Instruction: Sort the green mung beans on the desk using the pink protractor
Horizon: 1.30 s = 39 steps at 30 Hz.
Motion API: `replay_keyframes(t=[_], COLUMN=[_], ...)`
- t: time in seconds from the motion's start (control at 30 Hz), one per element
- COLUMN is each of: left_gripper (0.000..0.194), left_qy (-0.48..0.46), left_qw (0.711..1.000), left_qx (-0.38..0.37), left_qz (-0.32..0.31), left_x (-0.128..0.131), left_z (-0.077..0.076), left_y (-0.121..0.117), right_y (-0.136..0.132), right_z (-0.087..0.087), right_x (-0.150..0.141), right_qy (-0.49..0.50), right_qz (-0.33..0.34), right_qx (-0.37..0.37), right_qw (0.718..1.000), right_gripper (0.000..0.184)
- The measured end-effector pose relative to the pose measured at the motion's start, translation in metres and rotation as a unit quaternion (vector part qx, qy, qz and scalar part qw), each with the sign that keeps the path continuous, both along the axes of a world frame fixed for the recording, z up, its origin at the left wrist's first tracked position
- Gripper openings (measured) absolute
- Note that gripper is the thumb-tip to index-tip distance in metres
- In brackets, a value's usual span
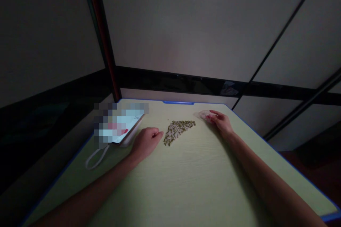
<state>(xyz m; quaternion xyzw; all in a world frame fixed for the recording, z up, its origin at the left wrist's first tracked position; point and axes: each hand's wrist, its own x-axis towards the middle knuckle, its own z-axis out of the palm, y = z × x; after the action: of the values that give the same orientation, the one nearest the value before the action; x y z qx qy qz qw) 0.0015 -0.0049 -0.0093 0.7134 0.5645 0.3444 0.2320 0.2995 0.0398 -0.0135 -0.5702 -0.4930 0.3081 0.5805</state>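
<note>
A loose pile of small green and whitish grains (177, 131), perhaps beans mixed with rice, lies spread on the pale table (173, 181). Just left of it, my left hand (147, 142) rests curled into a fist with the thumb side towards the pile. Whatever may be inside those fingers is hidden. To the pile's right, the fingers of my right hand (221, 122) are closed on a small clear plastic thing (204, 115), either a bag or a cup, low over the far right of the table. Its contents are too dim to tell.
A lit phone (128, 124), partly blurred out, leans on a pale support left of my left hand, with a white strap loop (96, 158) in front. A blue edge strip (178, 103) borders the table. Light panels with a dark band (170, 81) stand close behind.
</note>
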Motion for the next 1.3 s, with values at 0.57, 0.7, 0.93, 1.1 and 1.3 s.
replay_keyframes(t=[0.57, 0.7, 0.93, 1.1, 1.3], left_gripper=[0.034, 0.033, 0.033, 0.033, 0.033], left_qy=[0.037, 0.031, 0.023, 0.028, 0.032], left_qw=[0.998, 0.998, 0.998, 0.998, 0.998], left_qx=[-0.043, -0.046, -0.054, -0.053, -0.05], left_qz=[-0.005, -0.006, -0.01, -0.009, -0.009], left_x=[-0.002, -0.001, -0.001, 0.0, -0.001], left_z=[0.008, 0.009, 0.01, 0.01, 0.01], left_y=[-0.003, -0.003, -0.003, -0.004, -0.003], right_y=[0.003, 0.001, -0.002, -0.004, -0.006], right_z=[-0.003, -0.001, 0.0, 0.001, 0.002], right_x=[0.008, 0.01, 0.005, -0.002, -0.012], right_qy=[-0.103, -0.109, -0.121, -0.128, -0.137], right_qz=[0.104, 0.121, 0.152, 0.178, 0.211], right_qx=[0.028, 0.03, 0.037, 0.039, 0.036], right_qw=[0.989, 0.986, 0.98, 0.975, 0.967], right_gripper=[0.034, 0.032, 0.031, 0.03, 0.028])
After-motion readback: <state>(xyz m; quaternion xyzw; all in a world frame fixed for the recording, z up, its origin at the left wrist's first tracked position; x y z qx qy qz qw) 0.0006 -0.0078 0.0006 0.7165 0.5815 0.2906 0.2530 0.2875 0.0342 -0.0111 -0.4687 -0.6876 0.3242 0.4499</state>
